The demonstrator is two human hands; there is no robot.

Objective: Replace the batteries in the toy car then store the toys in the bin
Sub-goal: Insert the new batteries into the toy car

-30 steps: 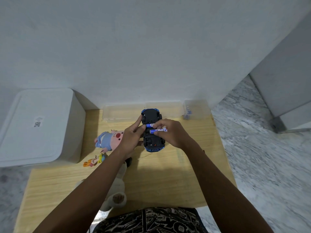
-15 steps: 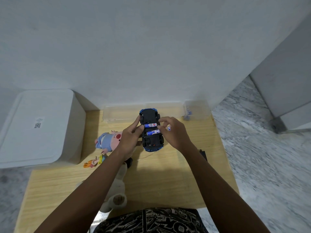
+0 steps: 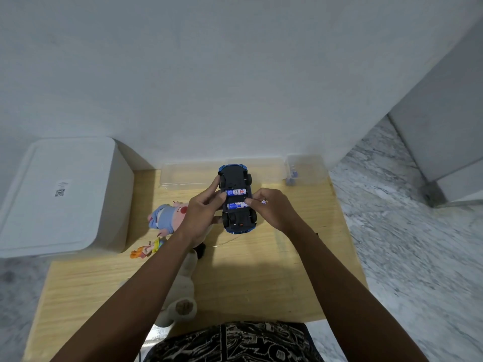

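A blue toy car (image 3: 236,178) lies upside down over the wooden table (image 3: 248,278), its battery bay open. Two blue-and-white batteries sit in the bay, an upper battery (image 3: 236,192) and a lower battery (image 3: 236,205). My left hand (image 3: 202,212) grips the car's left side. My right hand (image 3: 271,207) rests on the car's right side with a fingertip on the lower battery's end, and a spare battery (image 3: 264,201) peeks out between its fingers. The white lidded bin (image 3: 60,194) stands at the left.
A pink pig plush (image 3: 167,215), a small orange figure (image 3: 145,250) and a white plush (image 3: 180,291) lie left of the car. A clear tray (image 3: 188,175) and a small clear box (image 3: 305,168) holding batteries stand against the wall. Marble floor lies to the right.
A second battery went from my right fingers into the bay. My right hand then shifted to the car's right side, still keeping a spare battery. The car barely moved.
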